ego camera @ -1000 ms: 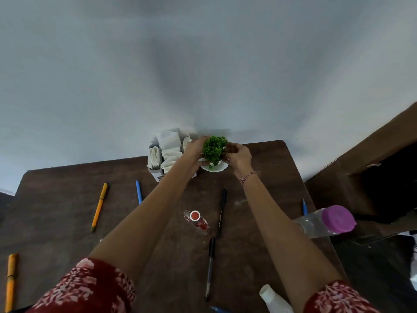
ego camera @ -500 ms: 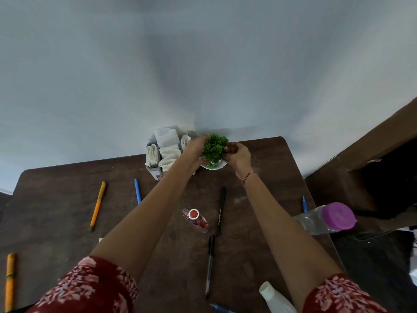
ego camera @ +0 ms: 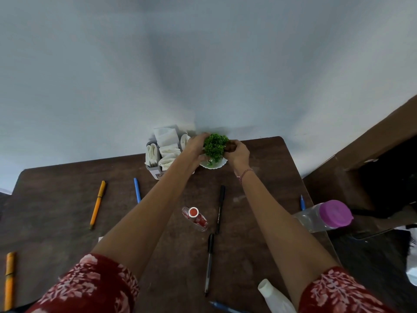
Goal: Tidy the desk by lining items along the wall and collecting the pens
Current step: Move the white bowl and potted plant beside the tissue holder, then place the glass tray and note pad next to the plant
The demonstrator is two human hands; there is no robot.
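A small green plant (ego camera: 215, 144) in a white scalloped pot (ego camera: 214, 164) stands at the wall edge of the dark desk (ego camera: 56, 211). My left hand (ego camera: 195, 147) grips its left side and my right hand (ego camera: 238, 152) its right side. Pens lie scattered: an orange pen (ego camera: 97, 204), a blue pen (ego camera: 137, 190), a black marker (ego camera: 220, 208), a black pen (ego camera: 209, 263), another orange pen (ego camera: 10, 280) at far left, and blue pens at the right edge (ego camera: 302, 202) and front edge (ego camera: 223, 307).
A grey organiser (ego camera: 158, 170) holding white folded papers sits at the wall, just left of the plant. A small red-capped bottle (ego camera: 196, 216) lies mid-desk. A clear bottle with a purple lid (ego camera: 325, 216) and a white bottle (ego camera: 274, 298) are at the right.
Both hands have pushed the potted plant slightly farther back toward the wall. Everything else on the desk lies where it was.
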